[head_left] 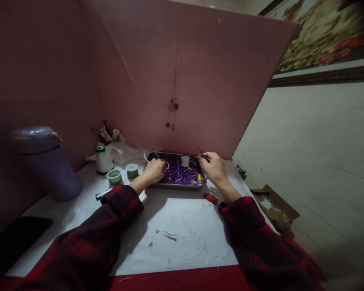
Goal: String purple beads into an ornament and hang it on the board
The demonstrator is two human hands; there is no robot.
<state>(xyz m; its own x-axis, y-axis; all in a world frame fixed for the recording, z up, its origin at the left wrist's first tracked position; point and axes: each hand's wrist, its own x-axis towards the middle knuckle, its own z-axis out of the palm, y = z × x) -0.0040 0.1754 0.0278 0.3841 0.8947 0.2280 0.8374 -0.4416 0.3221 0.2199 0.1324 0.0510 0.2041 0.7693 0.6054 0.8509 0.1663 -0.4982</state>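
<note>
Right hand (pixel 214 166) pinches a thin dark tool (pixel 201 152); left hand (pixel 153 171) curls, hold unclear, purple beads (pixel 180 174) beside its fingertips! Bead-handling seems underway, demanding steadiness.

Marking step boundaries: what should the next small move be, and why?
Probably lower the thin dark tool in the right hand toward the purple pieces in the tray: its free end points up, away from them, while the left hand is at the tray's left end.
</note>
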